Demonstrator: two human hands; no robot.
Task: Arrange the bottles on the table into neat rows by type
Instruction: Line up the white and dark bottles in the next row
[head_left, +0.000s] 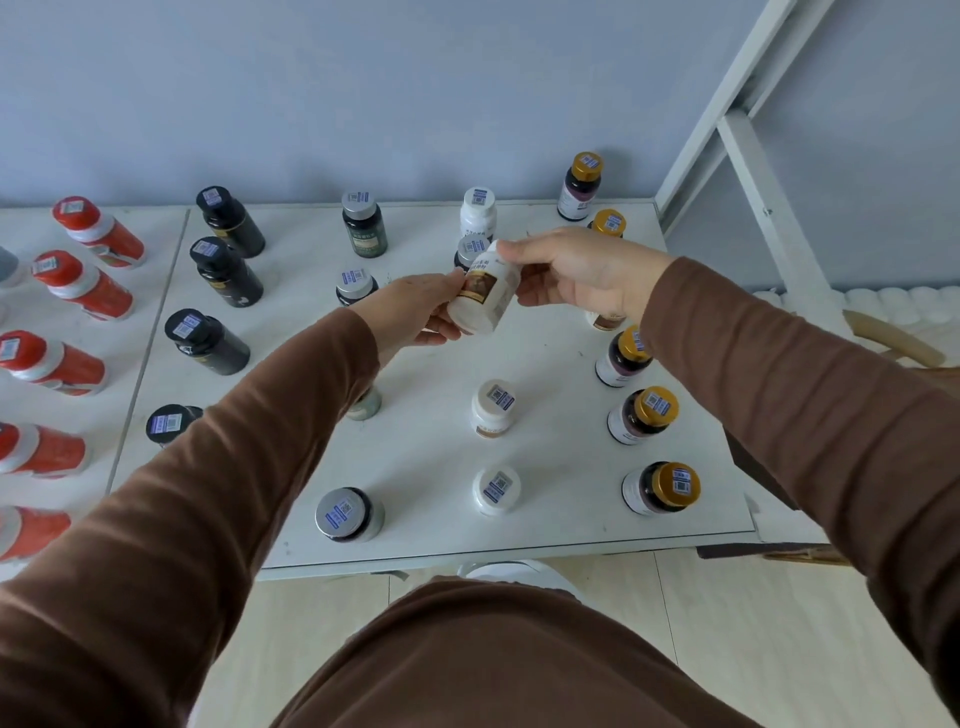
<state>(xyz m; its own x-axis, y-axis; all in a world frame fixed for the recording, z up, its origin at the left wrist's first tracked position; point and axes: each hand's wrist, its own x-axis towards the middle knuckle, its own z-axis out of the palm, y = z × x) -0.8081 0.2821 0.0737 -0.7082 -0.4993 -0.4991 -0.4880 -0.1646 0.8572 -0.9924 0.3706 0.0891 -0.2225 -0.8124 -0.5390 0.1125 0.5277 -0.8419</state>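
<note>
Brown sleeves (182, 509) framed a tilted white bottle (483, 296) pinched by both hands' fingers (441, 304); a slip could topple the silver-capped bottle (470, 249) behind.

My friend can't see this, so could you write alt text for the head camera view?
Both hands, left and right, hold a white bottle above a white table where bottles stand in rows by type.

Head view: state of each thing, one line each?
White bottle: tilted, lifted off the table, held by both hands.
Left hand: grips the bottle's base.
Right hand: pinches its cap end.
Gold-capped bottles: upright, in a row.
Red bottles: standing in a row.
Black bottles: upright, in a row.
</note>
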